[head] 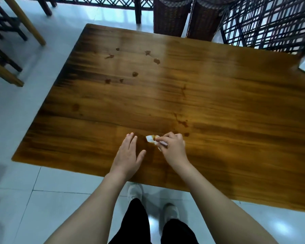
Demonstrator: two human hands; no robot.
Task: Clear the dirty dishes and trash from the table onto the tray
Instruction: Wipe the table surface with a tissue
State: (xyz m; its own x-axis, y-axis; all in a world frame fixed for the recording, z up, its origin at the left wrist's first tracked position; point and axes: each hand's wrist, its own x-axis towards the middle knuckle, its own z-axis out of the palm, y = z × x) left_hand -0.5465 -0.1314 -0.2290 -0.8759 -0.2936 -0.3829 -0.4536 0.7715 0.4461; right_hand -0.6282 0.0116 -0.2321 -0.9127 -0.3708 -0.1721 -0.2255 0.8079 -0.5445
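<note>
Tissue (151, 138) pinched in right grip (174, 148); left grip (128, 154) flat beside it, empty.

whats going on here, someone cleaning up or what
A person stands at a wooden table. Their right hand pinches a small white tissue, stained brown, low over the tabletop near the front edge. The left hand lies flat and open on the wood just beside it. Brown sauce spots dot the surface farther back.
</note>
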